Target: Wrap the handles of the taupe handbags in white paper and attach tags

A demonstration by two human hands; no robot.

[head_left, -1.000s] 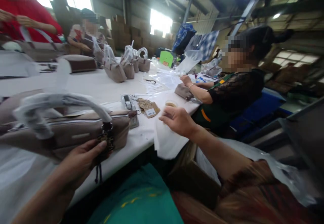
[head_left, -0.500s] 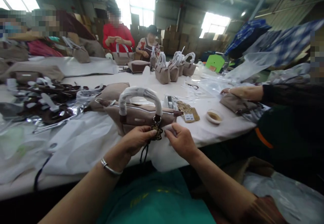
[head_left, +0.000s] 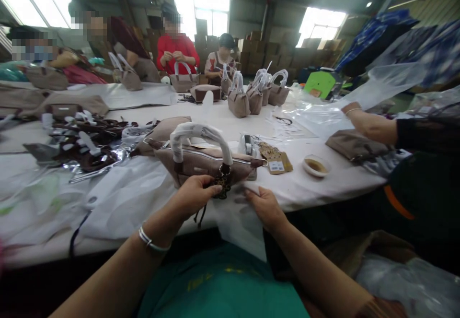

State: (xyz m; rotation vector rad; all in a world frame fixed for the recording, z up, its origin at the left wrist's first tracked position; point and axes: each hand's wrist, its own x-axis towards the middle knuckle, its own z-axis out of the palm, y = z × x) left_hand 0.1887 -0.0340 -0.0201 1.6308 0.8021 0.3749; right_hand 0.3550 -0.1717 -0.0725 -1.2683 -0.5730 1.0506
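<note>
I have the left hand (head_left: 196,195) at the front of a taupe ribbed-fabric handbag with a silver zip and an arched, white-wrapped handle (head_left: 204,162), which sits upright near the close edge of the white-covered tabletop (head_left: 305,191). Its grip is pinched, thumb against fingers, on a dark, patterned, flat charm (head_left: 223,188) hanging from the ring at the handle's right foot; thin black cords (head_left: 202,216) dangle below. On that wrist I see a silver bangle (head_left: 153,239). My right hand (head_left: 268,205) is just beside the bag's right end, its grip together on a thin translucent white sheet (head_left: 242,227) that droops past the edge; blur at the fingertips keeps me from telling whether the sheet touches the bag. Behind and right of the bag lie brown card tags with a white barcode label (head_left: 276,159), then a round white-rimmed piece with an amber middle (head_left: 316,166). Off to the left I have a heap of dark brown straps (head_left: 86,150). At far right, a co-worker's hand (head_left: 352,109) is above a taupe folded bag (head_left: 354,144).
</note>
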